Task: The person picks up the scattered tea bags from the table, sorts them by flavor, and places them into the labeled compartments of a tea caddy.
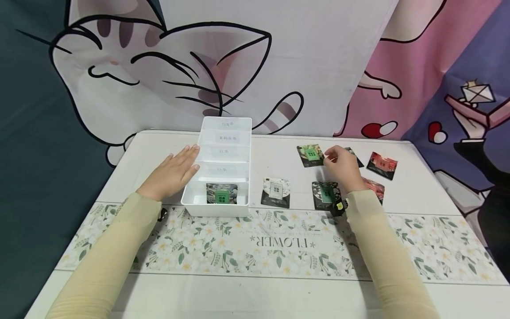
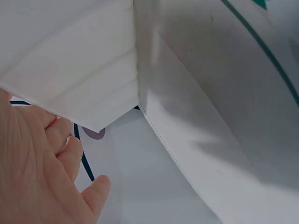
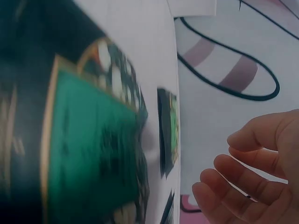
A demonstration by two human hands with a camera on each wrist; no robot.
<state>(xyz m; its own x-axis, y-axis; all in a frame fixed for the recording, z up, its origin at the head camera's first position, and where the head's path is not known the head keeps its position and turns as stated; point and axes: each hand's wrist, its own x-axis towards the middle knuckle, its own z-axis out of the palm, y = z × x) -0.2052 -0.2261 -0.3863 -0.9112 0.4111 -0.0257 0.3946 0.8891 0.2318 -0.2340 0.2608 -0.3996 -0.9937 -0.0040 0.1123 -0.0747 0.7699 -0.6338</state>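
My left hand (image 1: 171,170) lies with straight fingers along the left side of a white compartment box (image 1: 217,211). In the left wrist view its fingertips meet the box's rim. A packet with a green label (image 1: 222,196) stands in the box's front compartment. Over on the right, my right hand (image 1: 342,167) hovers among flat packets, its fingers loosely bent and thumb near the index finger. Nothing shows between them in the right wrist view. Nearest its fingertips is a light-green packet (image 1: 310,155); a dark packet (image 1: 354,156) is partly hidden behind the hand. Below lies a dark-green packet (image 1: 324,194).
A white-labelled packet (image 1: 276,190) lies just right of the box. Two red packets (image 1: 382,165) lie at the far right, one partly covered by the right wrist. Handwritten labels mark the box's dividers. A floral strip (image 1: 279,257) crosses the table; a cartoon curtain (image 1: 318,53) hangs behind.
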